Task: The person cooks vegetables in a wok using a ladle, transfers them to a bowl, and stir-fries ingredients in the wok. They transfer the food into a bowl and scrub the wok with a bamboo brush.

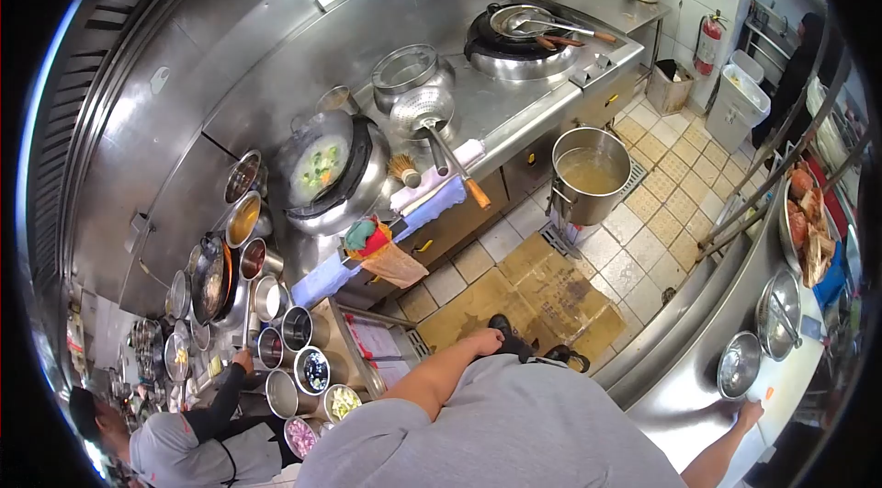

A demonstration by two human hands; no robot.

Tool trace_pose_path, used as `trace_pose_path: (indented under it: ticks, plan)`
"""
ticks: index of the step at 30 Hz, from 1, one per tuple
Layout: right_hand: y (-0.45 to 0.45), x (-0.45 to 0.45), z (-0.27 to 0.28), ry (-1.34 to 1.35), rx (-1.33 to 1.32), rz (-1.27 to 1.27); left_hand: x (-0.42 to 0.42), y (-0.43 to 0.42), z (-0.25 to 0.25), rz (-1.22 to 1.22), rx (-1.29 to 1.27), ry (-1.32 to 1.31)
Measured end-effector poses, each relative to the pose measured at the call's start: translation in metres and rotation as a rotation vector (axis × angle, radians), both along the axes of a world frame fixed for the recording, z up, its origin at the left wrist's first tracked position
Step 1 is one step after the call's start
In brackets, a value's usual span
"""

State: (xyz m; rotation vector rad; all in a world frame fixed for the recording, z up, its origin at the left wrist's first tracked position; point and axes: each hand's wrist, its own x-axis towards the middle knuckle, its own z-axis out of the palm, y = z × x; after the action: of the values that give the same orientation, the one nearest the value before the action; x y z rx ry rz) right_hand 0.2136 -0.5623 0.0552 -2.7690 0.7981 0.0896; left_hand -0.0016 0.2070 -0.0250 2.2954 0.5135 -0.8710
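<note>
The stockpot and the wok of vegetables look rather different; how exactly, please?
The stockpot stands beside the stove; the wok sits on it. The stockpot's rim is silvery, the wok's looks black. The stockpot holds yellowish liquid, the wok cloudy liquid with green and orange vegetable pieces. Both are uncovered and hold liquid.

Brushed stainless-steel worktop (680,401): a round, shiny metal bowl (739,366) is set beside a flat white board (797,387), on which a small orange piece (769,392) is laid; nearby, a deep silver bowl (777,327) is placed.
</note>
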Motion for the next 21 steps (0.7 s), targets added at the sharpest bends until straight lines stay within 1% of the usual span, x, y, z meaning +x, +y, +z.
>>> trace_pose_path:
  ticks: [1, 3, 4, 5, 7, 8, 9, 10, 11, 12, 13, 14, 15, 16, 17, 18, 19, 20, 21]
  plan:
    - [-0.001, -0.003, -0.002, 0.005, -0.006, -0.005, -0.003, 0.003, -0.003, -0.005, -0.006, 0.005]
    - [-0.001, -0.008, -0.001, -0.05, -0.117, 0.03, 0.0, 0.011, -0.016, 0.033, -0.036, -0.057]
    - [-0.003, -0.005, 0.002, -0.055, -0.131, 0.018, 0.002, 0.014, -0.023, 0.057, -0.017, -0.062]
    - [-0.006, 0.002, 0.005, -0.054, 0.084, -0.126, 0.008, 0.013, -0.017, 0.045, -0.028, -0.064]
    - [-0.031, -0.003, -0.004, -0.059, 0.523, -0.426, 0.022, 0.018, 0.005, 0.007, -0.013, 0.099]
    - [-0.023, -0.008, 0.006, -0.126, 0.623, -0.524, 0.023, 0.022, -0.004, 0.007, -0.003, 0.048]
    - [-0.013, -0.013, 0.015, -0.209, 0.603, -0.505, 0.023, 0.026, -0.011, -0.039, 0.028, 0.027]
    - [-0.027, -0.01, 0.003, -0.312, 0.268, -0.292, 0.031, 0.03, -0.012, -0.102, 0.051, -0.007]
    - [-0.058, -0.019, -0.028, -0.379, -0.092, -0.114, 0.037, 0.034, -0.013, -0.112, -0.025, -0.04]
    - [-0.029, -0.028, -0.018, -0.627, 0.169, -0.26, 0.044, 0.033, -0.006, -0.009, -0.091, 0.035]
    - [-0.027, -0.033, -0.042, -0.894, 0.169, -0.202, 0.045, 0.039, -0.025, -0.005, -0.077, 0.015]
    - [0.018, -0.038, -0.013, -0.954, 0.363, -0.241, 0.045, 0.049, -0.06, 0.128, -0.221, 0.119]
    - [0.059, -0.039, 0.014, -0.965, 0.511, -0.247, 0.047, 0.057, -0.08, -0.004, -0.147, 0.016]
    - [0.081, -0.04, 0.029, -0.868, 0.481, -0.177, 0.056, 0.054, -0.068, -0.003, -0.257, -0.006]
    - [0.113, -0.034, 0.034, -1.108, 0.586, -0.182, 0.069, 0.05, -0.049, -0.118, -0.178, 0.027]
    - [0.149, -0.027, 0.071, -0.885, 0.32, -0.286, 0.092, 0.045, -0.03, -0.218, -0.096, 0.044]
    - [0.181, -0.021, 0.087, -0.958, 0.229, -0.282, 0.108, 0.066, -0.071, -0.282, -0.135, 0.069]
    - [0.213, -0.018, 0.113, -0.849, 0.291, -0.372, 0.122, 0.084, -0.111, -0.345, -0.177, 0.093]
    - [0.245, -0.014, 0.133, -0.853, 0.298, -0.386, 0.137, 0.093, -0.128, -0.406, -0.221, 0.116]
